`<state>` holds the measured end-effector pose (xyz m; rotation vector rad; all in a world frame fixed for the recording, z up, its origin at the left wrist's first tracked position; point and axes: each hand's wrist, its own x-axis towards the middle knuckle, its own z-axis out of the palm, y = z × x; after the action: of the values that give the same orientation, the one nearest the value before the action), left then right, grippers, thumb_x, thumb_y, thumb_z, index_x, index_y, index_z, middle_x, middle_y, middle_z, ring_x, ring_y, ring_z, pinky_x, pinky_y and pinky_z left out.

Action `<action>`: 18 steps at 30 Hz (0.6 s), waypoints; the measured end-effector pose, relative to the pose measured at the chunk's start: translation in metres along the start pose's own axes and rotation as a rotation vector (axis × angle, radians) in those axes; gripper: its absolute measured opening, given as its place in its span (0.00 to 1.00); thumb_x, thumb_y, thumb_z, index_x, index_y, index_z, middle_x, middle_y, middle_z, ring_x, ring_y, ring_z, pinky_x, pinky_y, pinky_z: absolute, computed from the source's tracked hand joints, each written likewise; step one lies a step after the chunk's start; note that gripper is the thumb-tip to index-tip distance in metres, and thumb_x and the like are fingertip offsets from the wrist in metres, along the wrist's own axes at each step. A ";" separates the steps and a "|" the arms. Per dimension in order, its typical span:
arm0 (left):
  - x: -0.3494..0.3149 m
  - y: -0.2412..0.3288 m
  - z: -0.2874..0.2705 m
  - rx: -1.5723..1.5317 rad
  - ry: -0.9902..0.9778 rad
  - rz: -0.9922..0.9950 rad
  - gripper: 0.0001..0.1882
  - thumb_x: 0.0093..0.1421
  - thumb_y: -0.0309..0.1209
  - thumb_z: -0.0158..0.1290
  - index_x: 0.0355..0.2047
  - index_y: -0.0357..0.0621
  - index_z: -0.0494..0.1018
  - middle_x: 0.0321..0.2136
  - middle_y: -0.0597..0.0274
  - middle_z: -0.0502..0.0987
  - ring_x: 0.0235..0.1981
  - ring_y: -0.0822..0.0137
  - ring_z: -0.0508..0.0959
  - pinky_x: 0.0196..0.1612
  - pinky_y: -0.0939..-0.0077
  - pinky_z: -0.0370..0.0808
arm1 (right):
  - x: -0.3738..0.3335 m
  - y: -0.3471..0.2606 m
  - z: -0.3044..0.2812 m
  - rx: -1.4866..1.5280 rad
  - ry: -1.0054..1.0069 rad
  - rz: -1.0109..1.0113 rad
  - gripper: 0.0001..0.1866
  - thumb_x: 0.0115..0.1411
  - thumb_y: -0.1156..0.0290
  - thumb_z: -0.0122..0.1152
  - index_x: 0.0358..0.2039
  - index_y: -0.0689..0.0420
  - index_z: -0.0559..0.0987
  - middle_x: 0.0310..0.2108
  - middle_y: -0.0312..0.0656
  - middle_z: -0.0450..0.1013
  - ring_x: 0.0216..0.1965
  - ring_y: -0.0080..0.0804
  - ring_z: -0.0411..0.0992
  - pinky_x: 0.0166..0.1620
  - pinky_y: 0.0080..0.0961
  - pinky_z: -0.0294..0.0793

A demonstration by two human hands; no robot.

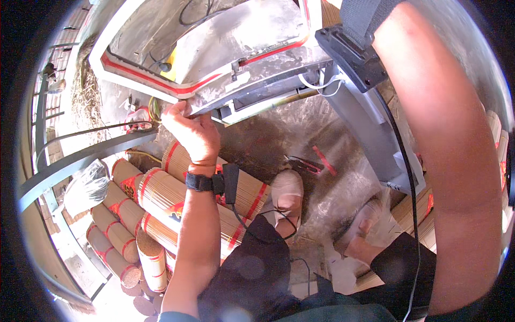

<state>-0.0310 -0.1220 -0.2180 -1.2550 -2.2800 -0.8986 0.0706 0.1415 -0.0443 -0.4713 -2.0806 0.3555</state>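
Observation:
In front of me is a white-edged machine panel [214, 88] with a red strip along its inner edge and a grey metal lower side. My left hand [194, 134] reaches up to its lower left corner, fingers curled and closed on the edge there. A black strap with a small black device [229, 180] sits on that wrist. My right arm [445, 134] is raised along the right side, with a black box [351, 59] strapped near the wrist. The right hand itself lies beyond the picture's top edge.
Rolled bundles of thin sticks [161, 193] with red bands are stacked at the left, beside a clear plastic bag [88, 185] and a blue-grey metal bar [91, 158]. Pliers [304, 164] and a red strip [324, 160] lie on the floor near my feet. A grey machine leg [365, 129] stands at right.

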 end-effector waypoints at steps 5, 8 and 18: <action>0.001 0.001 0.000 0.027 0.000 -0.025 0.27 0.43 0.19 0.59 0.43 0.37 0.60 0.38 0.47 0.64 0.41 0.50 0.66 0.46 0.59 0.64 | 0.000 0.001 0.000 0.034 0.002 0.046 0.20 0.59 0.55 0.49 0.23 0.57 0.80 0.21 0.49 0.74 0.27 0.49 0.73 0.35 0.40 0.71; 0.000 0.004 -0.003 -0.009 -0.026 0.005 0.28 0.42 0.20 0.59 0.43 0.37 0.60 0.37 0.47 0.64 0.40 0.50 0.66 0.45 0.58 0.64 | -0.002 0.001 -0.003 0.021 0.002 0.025 0.20 0.59 0.55 0.49 0.23 0.57 0.79 0.22 0.49 0.74 0.27 0.49 0.73 0.35 0.40 0.71; 0.000 0.002 0.001 -0.032 0.006 -0.030 0.26 0.42 0.21 0.60 0.42 0.38 0.61 0.37 0.49 0.64 0.40 0.51 0.66 0.45 0.60 0.63 | -0.002 0.003 0.002 0.062 0.058 0.010 0.20 0.59 0.55 0.49 0.24 0.58 0.79 0.23 0.49 0.74 0.28 0.48 0.73 0.36 0.40 0.71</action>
<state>-0.0298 -0.1205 -0.2182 -1.2326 -2.2942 -0.9514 0.0707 0.1429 -0.0484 -0.4502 -2.0054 0.4057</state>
